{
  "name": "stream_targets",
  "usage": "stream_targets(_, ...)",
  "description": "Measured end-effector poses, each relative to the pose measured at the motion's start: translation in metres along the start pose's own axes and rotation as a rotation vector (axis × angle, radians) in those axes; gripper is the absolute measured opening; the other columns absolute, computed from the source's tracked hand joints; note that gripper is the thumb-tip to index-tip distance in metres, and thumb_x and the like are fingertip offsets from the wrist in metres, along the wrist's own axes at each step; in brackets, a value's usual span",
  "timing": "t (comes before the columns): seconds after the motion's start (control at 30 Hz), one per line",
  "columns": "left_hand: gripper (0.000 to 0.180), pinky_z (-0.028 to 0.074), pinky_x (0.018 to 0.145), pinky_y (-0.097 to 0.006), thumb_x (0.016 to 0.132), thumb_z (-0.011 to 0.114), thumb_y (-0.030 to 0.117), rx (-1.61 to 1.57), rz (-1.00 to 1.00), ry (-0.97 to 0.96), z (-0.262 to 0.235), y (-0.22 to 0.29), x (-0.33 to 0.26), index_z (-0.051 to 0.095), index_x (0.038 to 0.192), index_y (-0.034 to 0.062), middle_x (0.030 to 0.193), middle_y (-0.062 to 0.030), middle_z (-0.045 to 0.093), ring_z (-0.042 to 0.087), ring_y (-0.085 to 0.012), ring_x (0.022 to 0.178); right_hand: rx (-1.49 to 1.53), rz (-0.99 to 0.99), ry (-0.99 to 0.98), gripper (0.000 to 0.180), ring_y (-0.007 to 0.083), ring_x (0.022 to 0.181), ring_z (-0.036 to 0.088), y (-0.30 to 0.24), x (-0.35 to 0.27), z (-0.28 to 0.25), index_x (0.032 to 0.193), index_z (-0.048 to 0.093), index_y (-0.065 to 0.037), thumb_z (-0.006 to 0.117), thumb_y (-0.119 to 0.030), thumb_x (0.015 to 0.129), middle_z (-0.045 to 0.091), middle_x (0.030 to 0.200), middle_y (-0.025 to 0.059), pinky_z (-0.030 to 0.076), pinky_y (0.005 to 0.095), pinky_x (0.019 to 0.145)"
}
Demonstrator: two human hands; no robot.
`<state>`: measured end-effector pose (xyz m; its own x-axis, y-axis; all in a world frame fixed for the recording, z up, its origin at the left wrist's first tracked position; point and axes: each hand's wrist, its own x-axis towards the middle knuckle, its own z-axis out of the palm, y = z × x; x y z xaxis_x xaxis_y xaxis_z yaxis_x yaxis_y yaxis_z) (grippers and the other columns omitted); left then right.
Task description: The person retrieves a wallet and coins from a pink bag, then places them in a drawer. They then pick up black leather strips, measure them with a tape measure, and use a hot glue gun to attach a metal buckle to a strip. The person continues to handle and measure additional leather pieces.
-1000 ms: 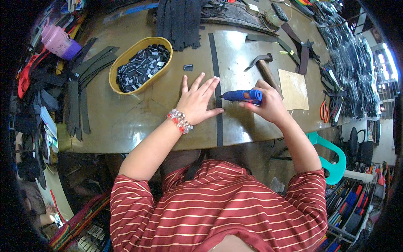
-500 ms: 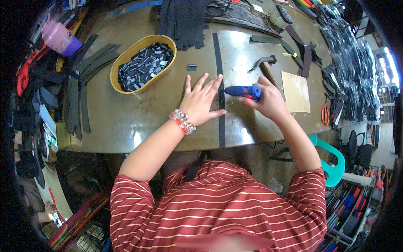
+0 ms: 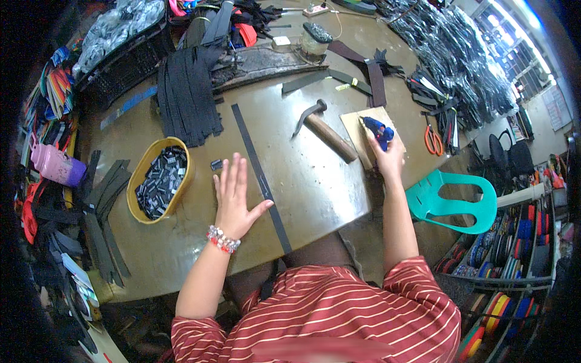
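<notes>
My left hand (image 3: 233, 196) lies on the table with its fingers stretched out, its thumb tip at a narrow black strap (image 3: 249, 140) that runs toward the near edge. Just beyond its fingertips is a small dark shiny rectangular piece (image 3: 216, 164). My right hand (image 3: 390, 158) is closed around a blue glue gun (image 3: 379, 129), whose nozzle is over a tan cardboard piece (image 3: 357, 136). Left of the cardboard lies a hammer (image 3: 330, 138) with a wooden handle. A yellow tub (image 3: 189, 169) full of similar small dark pieces stands left of my left hand.
Black straps lie in a bundle (image 3: 187, 97) at the back and in a loose pile (image 3: 103, 206) at the left. Orange-handled scissors (image 3: 433, 140) are at the right edge. A turquoise plastic stool (image 3: 423, 193) stands beside the table. Plastic-wrapped goods (image 3: 448, 54) fill the far right.
My view has turned, shifting the whole scene. My right hand has carried the glue gun away from the strap to the cardboard, while my left hand remains spread on the table by the strap.
</notes>
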<state>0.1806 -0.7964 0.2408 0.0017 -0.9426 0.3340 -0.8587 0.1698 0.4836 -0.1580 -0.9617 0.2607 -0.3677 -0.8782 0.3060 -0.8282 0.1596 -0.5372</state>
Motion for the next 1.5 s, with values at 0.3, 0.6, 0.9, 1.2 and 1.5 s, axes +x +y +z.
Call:
stream_targets(0.3,0.072,0.018,0.112,-0.049,0.082,0.063,0.025,-0.089,0.016,0.280,0.000,-0.012,0.016,0.030,0.142,0.0043,0.148,-0.0149,0.029,0.021,-0.0344,0.139,0.019,-0.513,-0.016,0.024,0.0312,0.101,0.060,-0.140,0.123,0.087,0.104,0.066,-0.010,0.052,-0.013,0.085,0.066,0.102,0.0118,0.045,0.0457,0.084)
stream_targets(0.6,0.048,0.028,0.110,-0.046,0.082,0.060,0.009,-0.189,-0.020,0.258,0.000,-0.019,0.018,0.048,0.128,0.0038,0.136,-0.0144,0.044,0.033,-0.0351,0.133,-0.472,-0.586,-0.365,0.021,0.0332,0.099,0.062,-0.180,0.142,0.067,0.096,0.065,-0.002,0.054,-0.008,0.079,0.063,0.102,0.0211,0.052,0.0403,0.078)
stream_targets(0.9,0.047,0.011,0.111,-0.055,0.093,0.048,0.020,-0.213,0.125,0.581,-0.066,0.064,0.026,0.042,0.136,0.0039,0.143,-0.0187,0.038,0.031,-0.0339,0.135,0.260,-1.274,-0.482,0.018,0.0322,0.074,0.056,-0.185,-0.073,-0.101,0.082,0.059,-0.002,0.068,-0.018,0.080,0.051,0.077,0.0131,0.044,0.0393,0.066)
stream_targets(1.2,0.015,0.046,0.058,-0.031,0.084,0.066,0.017,-0.294,-0.121,0.297,-0.050,0.074,0.010,0.064,0.084,0.0024,0.076,-0.0102,0.062,0.059,-0.0232,0.064,0.477,-0.779,-0.818,0.021,0.0244,0.067,0.055,-0.135,-0.100,-0.061,0.086,0.060,0.001,0.071,-0.017,0.080,0.058,0.073,0.0123,0.043,0.0335,0.064)
stream_targets(1.5,0.017,0.049,0.063,-0.034,0.081,0.069,0.019,-0.178,-0.306,0.213,0.006,0.024,-0.007,0.065,0.082,0.0028,0.078,-0.0117,0.063,0.062,-0.0242,0.070,0.282,-0.739,-0.807,0.029,0.0336,0.076,0.061,-0.103,-0.121,0.031,0.084,0.063,0.001,0.069,-0.027,0.081,0.061,0.084,0.0168,0.048,0.0391,0.069)
